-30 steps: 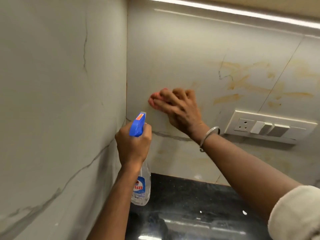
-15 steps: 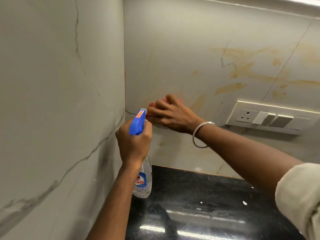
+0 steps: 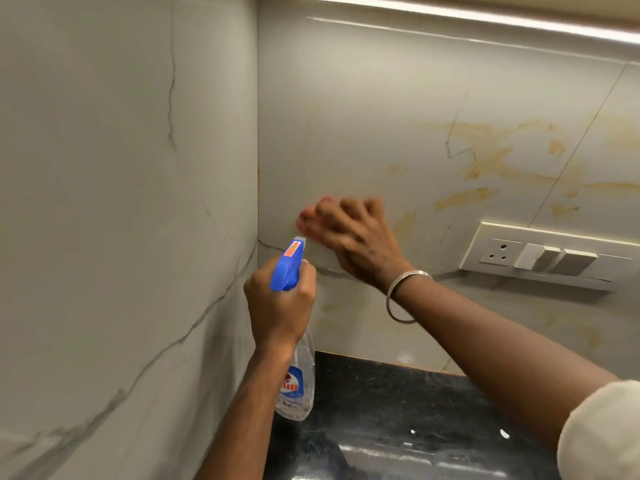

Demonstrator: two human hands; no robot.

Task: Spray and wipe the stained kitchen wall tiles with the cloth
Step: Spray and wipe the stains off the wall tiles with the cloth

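**Wipe in the corner; stains lie off to the right**

- Right hand (image 3: 349, 233) is flat to the back wall tiles (image 3: 346, 98), near the corner. Its fingers are bent over a pink cloth (image 3: 306, 216), of which only the edge shows past the fingertips. The hand is motion-blurred, so the grip looks like a bunching hold, not certain.
- Left hand (image 3: 280, 306) is wrapped tight round the neck of the spray bottle (image 3: 296, 386), just below and left of the cloth. The bottle hangs upright with its blue nozzle toward the wall.
- Key relation: the yellow-brown stains (image 3: 464, 199) sit right of and slightly above the cloth, as streaks running mostly sideways above the switch plate (image 3: 540, 254). The right hand is the nearer one, so I judge a rightward sweep comes next.
- Writing: the bottle label shows red letters "lin", the rest hidden. The nozzle sticker is unreadable.
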